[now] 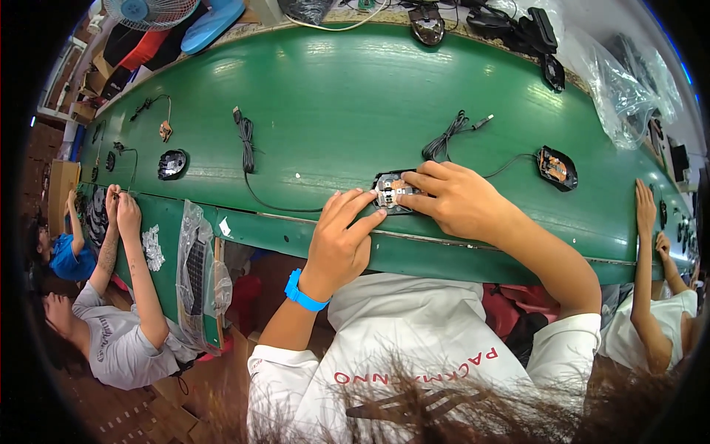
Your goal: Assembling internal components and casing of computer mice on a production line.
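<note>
An opened computer mouse [390,194], its circuit board showing in a black shell, lies near the front edge of the green conveyor belt [333,96]. My left hand [340,238], below a blue wristband, grips its left side with thumb and fingertips. From the right, my right hand [460,200] presses its fingers onto the board and shell, hiding that side. A black USB cable [246,140], bundled at its far end, runs toward my left hand. Beyond my right hand lies another bundled cable [444,137]; its cord leads to a second open mouse [557,169].
Left on the belt are a black mouse shell [172,164] and a small corded circuit board [165,131]. At the far edge sit a black mouse [427,27] and a clear plastic bag [625,107]. Co-workers' hands [127,211] show at left, others at right.
</note>
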`<move>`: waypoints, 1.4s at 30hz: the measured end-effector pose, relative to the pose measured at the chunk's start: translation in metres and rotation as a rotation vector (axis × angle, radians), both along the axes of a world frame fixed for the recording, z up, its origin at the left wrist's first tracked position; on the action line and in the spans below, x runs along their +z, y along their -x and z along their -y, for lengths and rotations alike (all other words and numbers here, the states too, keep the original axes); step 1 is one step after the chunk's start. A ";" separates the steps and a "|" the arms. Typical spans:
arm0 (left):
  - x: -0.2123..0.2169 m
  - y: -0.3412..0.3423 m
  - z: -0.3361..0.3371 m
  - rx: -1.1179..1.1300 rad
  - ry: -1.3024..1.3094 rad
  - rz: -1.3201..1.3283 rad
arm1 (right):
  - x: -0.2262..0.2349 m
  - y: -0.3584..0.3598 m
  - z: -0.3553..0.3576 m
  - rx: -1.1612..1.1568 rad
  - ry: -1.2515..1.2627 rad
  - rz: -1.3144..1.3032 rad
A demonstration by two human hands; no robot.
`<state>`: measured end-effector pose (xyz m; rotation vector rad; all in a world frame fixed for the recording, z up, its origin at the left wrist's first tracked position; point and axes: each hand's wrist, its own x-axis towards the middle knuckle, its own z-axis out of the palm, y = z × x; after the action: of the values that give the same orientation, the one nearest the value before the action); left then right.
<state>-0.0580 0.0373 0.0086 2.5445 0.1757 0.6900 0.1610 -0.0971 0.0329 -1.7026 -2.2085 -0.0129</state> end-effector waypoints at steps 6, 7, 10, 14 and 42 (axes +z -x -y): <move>-0.001 -0.003 0.001 0.001 0.013 -0.018 | -0.009 0.008 0.006 -0.053 0.010 -0.057; -0.001 -0.003 0.000 -0.003 0.007 -0.026 | -0.009 0.009 0.007 -0.060 0.011 -0.059; 0.004 -0.005 0.000 -0.019 -0.030 -0.055 | -0.007 0.008 0.009 -0.065 0.025 -0.071; 0.013 -0.014 0.000 -0.058 -0.098 -0.114 | -0.010 0.009 0.011 -0.068 0.008 -0.098; 0.011 -0.038 -0.007 -0.194 -0.167 -0.140 | -0.011 0.002 0.034 -0.244 -0.045 -0.054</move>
<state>-0.0201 0.0441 0.0198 2.7241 -0.0859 0.4699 0.1586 -0.1311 0.0223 -1.9126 -1.9361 -0.0751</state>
